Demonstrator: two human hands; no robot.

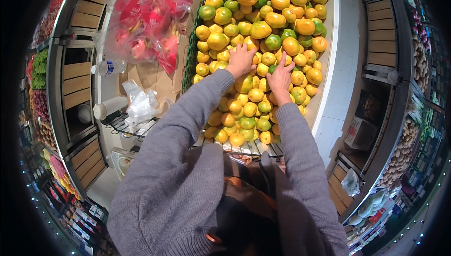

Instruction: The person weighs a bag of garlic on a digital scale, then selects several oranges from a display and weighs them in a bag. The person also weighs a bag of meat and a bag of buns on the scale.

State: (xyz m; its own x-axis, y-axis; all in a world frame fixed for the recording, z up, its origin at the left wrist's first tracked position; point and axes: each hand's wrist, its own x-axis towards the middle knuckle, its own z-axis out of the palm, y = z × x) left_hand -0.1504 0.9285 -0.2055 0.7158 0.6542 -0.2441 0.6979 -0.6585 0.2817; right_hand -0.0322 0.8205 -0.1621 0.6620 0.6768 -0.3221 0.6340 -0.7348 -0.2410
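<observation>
A large heap of mandarin oranges (255, 95), mostly yellow-orange with some green, lies before me. My left hand (241, 61) rests palm down on the heap, its fingers spread over the fruit. To its right, my right hand (281, 79) also lies on the mandarins with fingers apart. A dark green mandarin (272, 68) shows by its thumb and is partly covered. Neither hand is visibly closed around a fruit, though the palms are hidden. Larger, greener mandarins (273, 41) lie farther up the heap.
Left of a green plastic divider (193, 49) lie bagged dragon fruit (151, 23). Nearer are a water bottle (110, 67), a roll of plastic bags (112, 107) and crumpled clear bags (141, 101). A black wire rack (253, 150) borders the near side. Produce stands (398, 157) flank both sides.
</observation>
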